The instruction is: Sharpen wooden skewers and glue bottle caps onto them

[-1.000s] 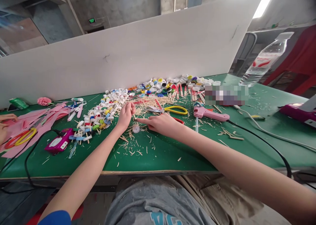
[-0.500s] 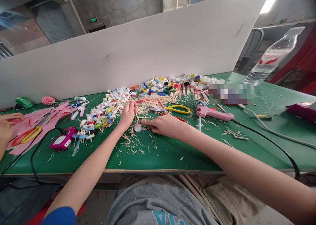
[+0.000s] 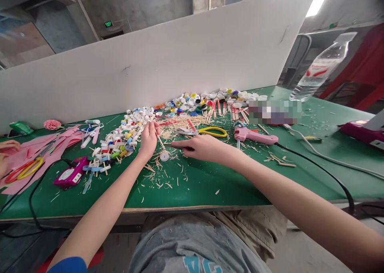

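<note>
My left hand [image 3: 150, 139] is closed around a thin wooden stick [image 3: 162, 143], which slants down toward me. Its lower end meets a round white cap [image 3: 164, 156] lying on the green table; whether it is fixed there I cannot tell. To the right, my right hand [image 3: 198, 146] is closed with the index finger stretched along a thin dark blade-like tool [image 3: 179, 146], mostly hidden by the fingers. That tool points left toward the stick. Wood shavings [image 3: 159, 175] lie around the cap. Yellow-handled scissors [image 3: 213, 132] rest just behind my right hand.
Many caps on sticks [image 3: 120, 143] are heaped left, loose bottle caps [image 3: 204, 101] at the back. A pink glue gun [image 3: 255, 137] with its cord lies right, near a water bottle [image 3: 324, 67]. A purple box [image 3: 71, 173], pink strips [image 3: 39, 149] and another person's hand [image 3: 9, 145] are left.
The whole view has shifted slightly left. My left hand has tilted a little, showing more of the stick above the cap. More of the dark tool shows under my right index finger.
</note>
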A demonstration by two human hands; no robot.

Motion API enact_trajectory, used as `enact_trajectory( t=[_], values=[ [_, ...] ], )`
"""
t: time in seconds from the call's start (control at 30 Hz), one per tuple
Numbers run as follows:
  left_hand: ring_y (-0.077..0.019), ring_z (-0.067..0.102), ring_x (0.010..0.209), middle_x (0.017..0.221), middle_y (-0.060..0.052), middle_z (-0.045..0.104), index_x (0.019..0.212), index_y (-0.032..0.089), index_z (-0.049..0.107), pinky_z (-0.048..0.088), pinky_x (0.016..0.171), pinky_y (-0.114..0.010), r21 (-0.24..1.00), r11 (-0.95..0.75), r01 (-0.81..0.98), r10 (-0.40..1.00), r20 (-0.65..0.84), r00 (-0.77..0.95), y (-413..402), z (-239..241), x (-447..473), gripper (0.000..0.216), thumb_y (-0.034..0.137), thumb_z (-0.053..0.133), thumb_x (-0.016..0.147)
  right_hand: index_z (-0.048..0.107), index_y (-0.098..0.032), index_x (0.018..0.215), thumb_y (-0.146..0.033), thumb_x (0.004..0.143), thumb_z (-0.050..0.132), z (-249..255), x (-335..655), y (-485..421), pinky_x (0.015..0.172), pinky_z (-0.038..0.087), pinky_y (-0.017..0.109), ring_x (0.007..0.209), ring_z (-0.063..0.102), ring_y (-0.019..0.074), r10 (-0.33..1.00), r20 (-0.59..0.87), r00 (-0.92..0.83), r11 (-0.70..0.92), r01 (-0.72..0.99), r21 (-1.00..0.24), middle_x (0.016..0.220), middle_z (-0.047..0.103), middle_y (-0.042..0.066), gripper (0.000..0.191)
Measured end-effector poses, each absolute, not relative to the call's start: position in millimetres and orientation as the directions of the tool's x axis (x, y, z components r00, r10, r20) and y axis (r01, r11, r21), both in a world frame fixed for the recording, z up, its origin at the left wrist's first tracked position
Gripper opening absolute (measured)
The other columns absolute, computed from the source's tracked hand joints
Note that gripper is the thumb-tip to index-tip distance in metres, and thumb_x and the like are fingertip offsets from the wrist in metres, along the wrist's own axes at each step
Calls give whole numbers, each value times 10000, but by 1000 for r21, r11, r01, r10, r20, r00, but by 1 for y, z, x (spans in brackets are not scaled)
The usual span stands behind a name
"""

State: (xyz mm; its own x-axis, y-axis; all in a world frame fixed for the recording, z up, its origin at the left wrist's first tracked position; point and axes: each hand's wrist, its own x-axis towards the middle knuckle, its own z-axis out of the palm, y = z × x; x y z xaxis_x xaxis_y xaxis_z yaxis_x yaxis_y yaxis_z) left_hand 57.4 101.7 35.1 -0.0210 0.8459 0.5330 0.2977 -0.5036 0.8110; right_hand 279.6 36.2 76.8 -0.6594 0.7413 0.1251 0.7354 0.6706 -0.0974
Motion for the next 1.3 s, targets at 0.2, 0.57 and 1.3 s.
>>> enact_trajectory(
  t=[0.2,0.57,1.3],
  values=[
    [-112,462,586,661,3,489,838,202,506,403,585,-247,846,-471,249,874,486,0,97,37,63,345,461,344,999,342,-345,1518,-214,974,332,77,271,31,523,205,256,561,436,104,730,99,-677,674,736,66,821,681,51,560],
    [-124,471,593,649,-7,512,828,209,523,420,610,-261,817,-489,305,868,491,76,93,40,66,368,481,339,995,229,-334,1559,-168,984,285,53,265,40,525,153,293,530,401,101,696,149,-703,651,704,282,938,656,68,601],
    [-136,480,583,622,0,495,833,223,492,426,605,-282,821,-482,306,876,464,134,96,40,65,353,485,321,998,276,-317,1549,-193,983,327,60,259,34,516,214,279,639,596,141,715,114,-690,670,722,172,944,707,83,581]
  ],
)
